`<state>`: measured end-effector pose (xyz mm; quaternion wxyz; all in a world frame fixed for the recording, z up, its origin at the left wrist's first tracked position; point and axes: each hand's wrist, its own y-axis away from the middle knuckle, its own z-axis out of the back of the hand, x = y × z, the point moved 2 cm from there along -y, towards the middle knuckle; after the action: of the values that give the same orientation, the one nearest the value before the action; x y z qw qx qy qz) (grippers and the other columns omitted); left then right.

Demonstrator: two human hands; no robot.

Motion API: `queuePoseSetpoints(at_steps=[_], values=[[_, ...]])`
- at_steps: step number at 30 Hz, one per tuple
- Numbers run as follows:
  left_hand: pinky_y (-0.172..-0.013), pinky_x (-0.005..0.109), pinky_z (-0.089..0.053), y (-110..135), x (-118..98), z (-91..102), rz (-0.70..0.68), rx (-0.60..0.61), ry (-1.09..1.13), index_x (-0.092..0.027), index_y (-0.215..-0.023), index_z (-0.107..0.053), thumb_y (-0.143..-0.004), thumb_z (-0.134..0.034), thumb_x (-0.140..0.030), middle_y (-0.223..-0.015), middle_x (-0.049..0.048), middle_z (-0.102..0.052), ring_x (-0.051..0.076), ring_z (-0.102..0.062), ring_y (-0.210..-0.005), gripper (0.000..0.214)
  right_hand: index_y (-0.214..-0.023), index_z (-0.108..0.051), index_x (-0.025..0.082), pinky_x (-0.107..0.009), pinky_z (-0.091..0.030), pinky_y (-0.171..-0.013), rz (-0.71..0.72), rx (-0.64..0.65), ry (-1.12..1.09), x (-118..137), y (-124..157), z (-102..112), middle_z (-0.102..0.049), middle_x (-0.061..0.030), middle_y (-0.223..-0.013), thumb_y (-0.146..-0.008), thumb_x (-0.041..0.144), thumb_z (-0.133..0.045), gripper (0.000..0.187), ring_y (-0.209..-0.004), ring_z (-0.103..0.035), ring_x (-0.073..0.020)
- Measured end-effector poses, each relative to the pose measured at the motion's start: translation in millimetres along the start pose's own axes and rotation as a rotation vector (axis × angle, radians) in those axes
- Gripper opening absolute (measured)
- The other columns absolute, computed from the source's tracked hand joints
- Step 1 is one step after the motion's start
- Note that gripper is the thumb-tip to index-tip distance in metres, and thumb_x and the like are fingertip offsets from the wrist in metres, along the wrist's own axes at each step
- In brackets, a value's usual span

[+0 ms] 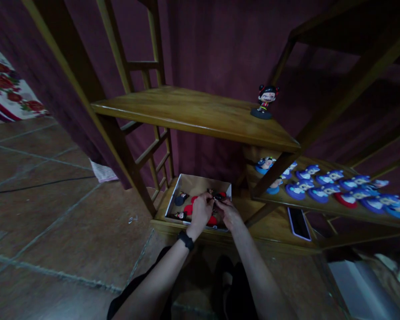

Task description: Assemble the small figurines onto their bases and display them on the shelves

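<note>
Both my hands reach into a cardboard box (186, 180) on the bottom shelf. My left hand (202, 211), with a black band on the wrist, has its fingers curled, and my right hand (229, 214) is curled beside it. Between them they pinch a small dark figurine (215, 195) over the box. Inside the box lie more small figurines on red and dark bases (180, 198). One figurine with black hair (266, 101) stands upright on the top wooden shelf (193, 111).
A lower shelf on the right carries several figurines on blue bases (323, 189) and one red. A phone (299, 223) lies on the bottom board. A wooden ladder-like frame (153, 151) stands behind. Tiled floor (53, 213) lies left; a black cable crosses it.
</note>
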<state>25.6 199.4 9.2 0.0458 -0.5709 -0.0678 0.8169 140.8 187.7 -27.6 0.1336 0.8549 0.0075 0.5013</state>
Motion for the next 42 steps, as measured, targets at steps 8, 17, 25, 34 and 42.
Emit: queuePoseSetpoints(at_steps=[8,17,25,34,42], values=[[-0.073,0.027,-0.040,14,-22,-0.3,-0.098,0.043,-0.254,-0.019,-0.093,-0.063,-0.079,-0.048,-0.014,-0.090,0.0100,-0.063,0.020,-0.059,-0.080,0.021,-0.085,-0.063,0.024,-0.032,-0.051,-0.071,-0.022,-0.028,0.018,-1,0,4,-0.070,-0.0013,-0.086,-0.053,0.024,-0.074,0.034,-0.084,-0.064,-0.0212],[-0.078,0.030,-0.044,24,-41,-0.3,-0.307,0.133,-0.664,-0.016,-0.105,-0.054,-0.082,-0.043,-0.010,-0.105,0.0123,-0.056,0.021,-0.055,-0.095,0.026,-0.085,-0.061,0.023,-0.031,-0.053,-0.073,-0.008,0.010,-0.039,-11,7,2,-0.069,0.0001,-0.083,-0.058,0.023,-0.067,0.028,-0.087,-0.064,-0.0202],[-0.073,0.032,-0.048,29,-45,-1.3,-0.361,0.144,-0.799,-0.014,-0.106,-0.052,-0.083,-0.043,-0.011,-0.113,0.0152,-0.052,0.023,-0.054,-0.099,0.024,-0.081,-0.060,0.024,-0.026,-0.054,-0.069,-0.116,0.048,-0.179,-24,1,7,-0.069,0.0035,-0.077,-0.062,0.017,-0.063,0.020,-0.082,-0.064,-0.0158],[-0.074,0.029,-0.046,24,-42,5.6,-0.326,0.137,-0.756,-0.015,-0.102,-0.053,-0.082,-0.044,-0.009,-0.104,0.0112,-0.055,0.020,-0.055,-0.094,0.022,-0.093,-0.059,0.026,-0.024,-0.053,-0.070,0.002,-0.031,-0.203,-16,11,-6,-0.068,0.0047,-0.084,-0.063,0.013,-0.063,0.034,-0.084,-0.064,-0.0134],[-0.075,0.030,-0.045,24,-41,3.0,-0.293,0.122,-0.679,-0.015,-0.104,-0.054,-0.081,-0.044,-0.007,-0.103,0.0117,-0.058,0.021,-0.056,-0.095,0.027,-0.100,-0.057,0.029,-0.026,-0.053,-0.071,-0.001,-0.036,-0.208,-12,11,-8,-0.069,0.0046,-0.091,-0.060,0.014,-0.066,0.043,-0.083,-0.064,-0.0136]])
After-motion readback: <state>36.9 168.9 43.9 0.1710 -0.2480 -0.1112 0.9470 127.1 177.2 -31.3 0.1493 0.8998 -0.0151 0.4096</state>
